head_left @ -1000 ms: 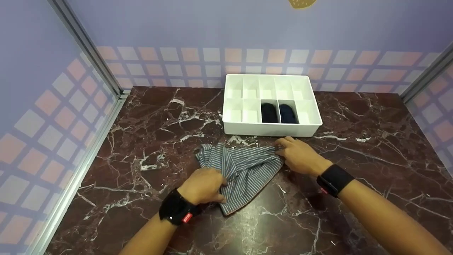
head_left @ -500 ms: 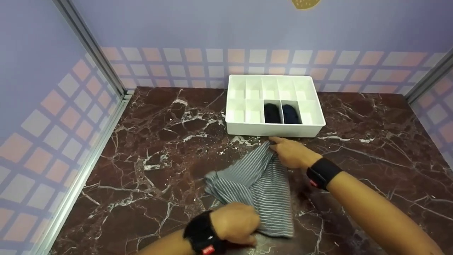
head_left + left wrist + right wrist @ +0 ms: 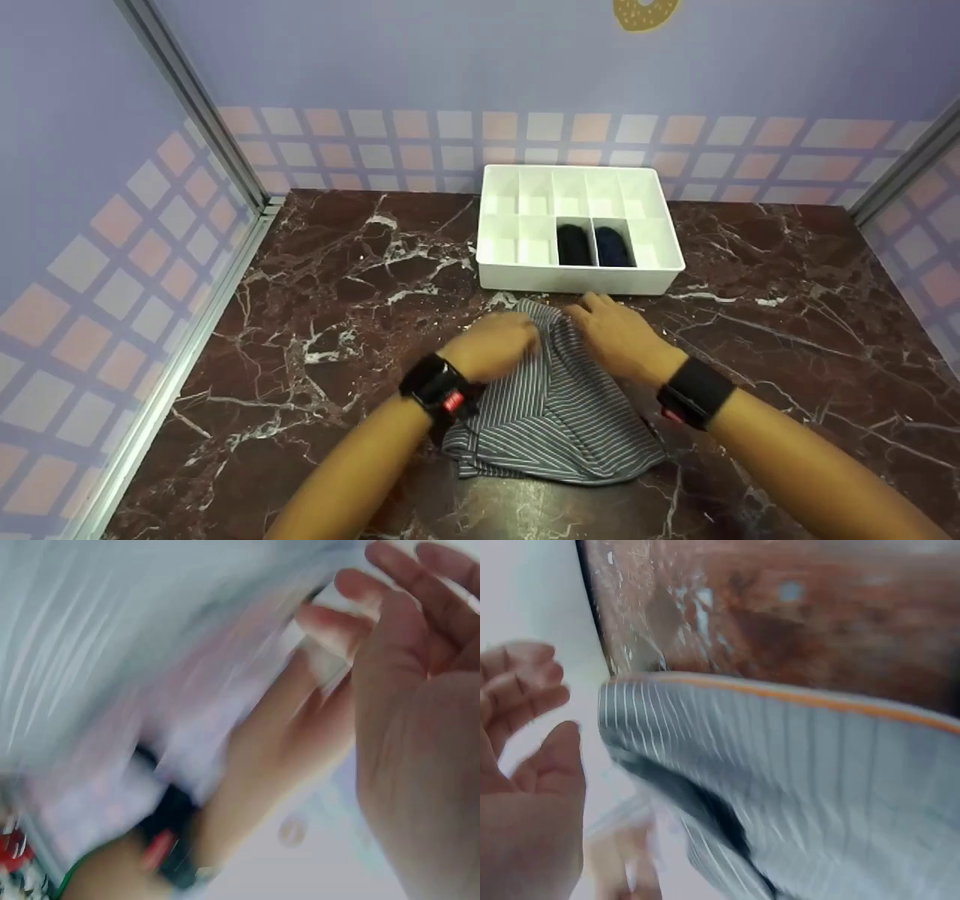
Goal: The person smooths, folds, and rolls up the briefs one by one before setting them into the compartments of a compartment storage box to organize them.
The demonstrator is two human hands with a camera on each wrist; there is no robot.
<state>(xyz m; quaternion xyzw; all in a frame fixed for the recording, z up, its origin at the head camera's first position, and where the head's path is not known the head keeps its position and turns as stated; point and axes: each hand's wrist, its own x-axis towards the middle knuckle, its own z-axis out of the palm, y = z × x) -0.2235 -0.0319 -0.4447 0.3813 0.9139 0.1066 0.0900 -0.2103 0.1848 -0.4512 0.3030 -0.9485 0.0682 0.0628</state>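
Note:
A grey-and-white striped cloth garment (image 3: 562,427), its exact kind unclear, lies loosely bunched on the dark marble-patterned table, its wide end toward me. My left hand (image 3: 495,345) is over its upper left part, blurred by motion. In the left wrist view the fingers of that hand (image 3: 420,690) are loosely bent with nothing visible between them. By the top right edge of the cloth is my right hand (image 3: 619,337). The right wrist view shows this hand (image 3: 532,765) with thumb and fingers apart, beside the striped garment (image 3: 795,765) and its orange-trimmed edge.
A white divided box (image 3: 581,279) stands behind the garment, near the back wall. Two of its front compartments hold dark rolled items, one black (image 3: 574,244) and one navy (image 3: 613,246). A metal-framed panel (image 3: 187,97) borders the table on the left, another on the right.
The garment has been turned, its wide end now facing me. My left hand swung toward me with the cloth, then went back up beside the right hand. The box stays put.

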